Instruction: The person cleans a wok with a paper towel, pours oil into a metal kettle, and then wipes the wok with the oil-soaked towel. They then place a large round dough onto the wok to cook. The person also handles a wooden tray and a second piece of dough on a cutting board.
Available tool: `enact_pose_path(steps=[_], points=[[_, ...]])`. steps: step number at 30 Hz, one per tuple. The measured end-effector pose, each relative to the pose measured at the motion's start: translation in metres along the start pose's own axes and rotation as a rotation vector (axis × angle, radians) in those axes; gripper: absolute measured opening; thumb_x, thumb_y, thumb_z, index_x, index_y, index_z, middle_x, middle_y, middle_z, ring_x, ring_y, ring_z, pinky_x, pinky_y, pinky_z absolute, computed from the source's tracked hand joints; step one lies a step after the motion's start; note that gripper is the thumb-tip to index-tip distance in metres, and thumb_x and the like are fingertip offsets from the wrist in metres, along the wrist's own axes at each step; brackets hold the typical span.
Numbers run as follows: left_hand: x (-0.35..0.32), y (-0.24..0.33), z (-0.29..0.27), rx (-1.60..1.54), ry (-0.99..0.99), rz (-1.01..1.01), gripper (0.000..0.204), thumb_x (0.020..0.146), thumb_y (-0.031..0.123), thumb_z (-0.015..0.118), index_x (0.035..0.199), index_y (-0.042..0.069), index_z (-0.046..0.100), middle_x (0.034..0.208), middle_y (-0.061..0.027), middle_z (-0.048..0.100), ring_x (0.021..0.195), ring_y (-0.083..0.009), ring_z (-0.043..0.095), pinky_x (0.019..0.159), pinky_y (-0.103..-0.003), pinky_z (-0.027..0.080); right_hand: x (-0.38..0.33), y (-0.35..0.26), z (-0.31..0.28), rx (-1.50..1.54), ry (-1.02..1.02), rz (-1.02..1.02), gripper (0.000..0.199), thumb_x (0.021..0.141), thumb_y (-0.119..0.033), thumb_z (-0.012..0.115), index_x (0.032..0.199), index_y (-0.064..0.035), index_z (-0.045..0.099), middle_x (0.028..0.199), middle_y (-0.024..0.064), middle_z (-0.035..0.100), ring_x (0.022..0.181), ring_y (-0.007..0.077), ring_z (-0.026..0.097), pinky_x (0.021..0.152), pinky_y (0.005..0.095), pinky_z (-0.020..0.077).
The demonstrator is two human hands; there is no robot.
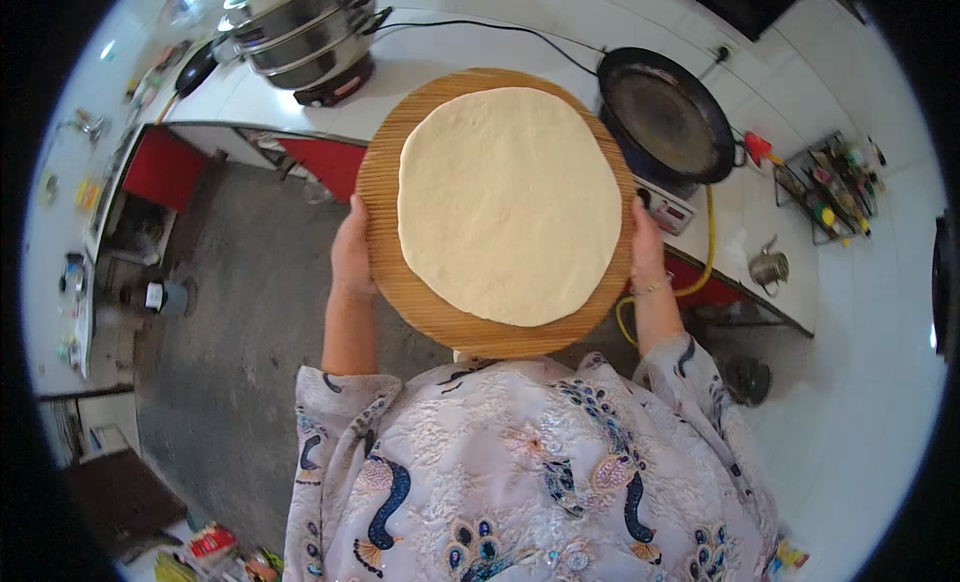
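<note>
A round wooden board (385,252) with a ribbed surface is held up in front of my body. On it lies a wide, flat sheet of pale rolled dough (510,207), covering most of the wood. My left hand (352,250) grips the board's left edge, and my right hand (646,247) grips the right edge; fingers of both run under the board and are partly hidden. Beyond the board's far right side, a large black wok (668,117) sits on a gas stove (668,212), close to my right hand.
A stacked steel steamer (300,42) stands on the white counter (450,52) at the far left. Right of the wok are a rack of bottles (830,187) and a metal pot (769,269). A yellow hose (712,242) hangs from the stove. Grey floor (250,282) lies to my left.
</note>
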State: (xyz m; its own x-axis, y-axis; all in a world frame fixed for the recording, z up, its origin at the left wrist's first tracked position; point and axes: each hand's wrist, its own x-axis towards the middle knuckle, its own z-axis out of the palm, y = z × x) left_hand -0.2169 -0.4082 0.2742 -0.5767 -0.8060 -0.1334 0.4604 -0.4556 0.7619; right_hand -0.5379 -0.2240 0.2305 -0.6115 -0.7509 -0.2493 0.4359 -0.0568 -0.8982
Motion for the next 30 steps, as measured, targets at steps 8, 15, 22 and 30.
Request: enact_pose_path(steps=[8, 15, 22, 30], points=[[0.03, -0.075, 0.007, -0.011, -0.015, -0.188, 0.051, 0.092, 0.045, 0.035, 0.124, 0.005, 0.042, 0.115, -0.0119, 0.053, 0.099, -0.0215, 0.056, 0.083, -0.033, 0.047, -0.031, -0.04, -0.038, -0.096, 0.224, -0.022, 0.048, 0.092, -0.039, 0.039, 0.1, 0.0038, 0.059, 0.095, 0.008, 0.062, 0.082, 0.0169, 0.06, 0.072, 0.0284, 0.0461], [0.065, -0.079, -0.011, -0.154, -0.138, -0.09, 0.053, 0.092, 0.045, 0.032, 0.13, 0.007, 0.038, 0.128, -0.0105, 0.045, 0.118, -0.024, 0.043, 0.098, -0.041, 0.035, -0.039, -0.042, -0.027, 0.079, 0.11, -0.195, 0.048, 0.093, -0.036, 0.04, 0.12, 0.0022, 0.048, 0.121, 0.0104, 0.051, 0.113, 0.0204, 0.045, 0.094, 0.0333, 0.0357], [0.089, -0.054, 0.086, -0.029, -0.131, -0.261, 0.049, 0.094, 0.039, 0.031, 0.126, 0.002, 0.042, 0.119, -0.0135, 0.053, 0.104, -0.0251, 0.054, 0.088, -0.037, 0.045, -0.047, -0.073, -0.064, 0.131, 0.193, -0.27, 0.047, 0.092, -0.036, 0.043, 0.118, 0.0028, 0.049, 0.116, 0.011, 0.054, 0.104, 0.0201, 0.052, 0.089, 0.0329, 0.0408], [0.107, -0.076, 0.116, 0.017, -0.165, -0.304, 0.049, 0.094, 0.038, 0.032, 0.124, 0.0, 0.042, 0.117, -0.0158, 0.053, 0.099, -0.0262, 0.057, 0.083, -0.039, 0.048, -0.033, -0.075, -0.101, 0.228, 0.321, -0.164, 0.045, 0.093, -0.034, 0.04, 0.111, 0.0052, 0.051, 0.105, 0.0134, 0.059, 0.09, 0.0204, 0.058, 0.079, 0.0325, 0.0464]])
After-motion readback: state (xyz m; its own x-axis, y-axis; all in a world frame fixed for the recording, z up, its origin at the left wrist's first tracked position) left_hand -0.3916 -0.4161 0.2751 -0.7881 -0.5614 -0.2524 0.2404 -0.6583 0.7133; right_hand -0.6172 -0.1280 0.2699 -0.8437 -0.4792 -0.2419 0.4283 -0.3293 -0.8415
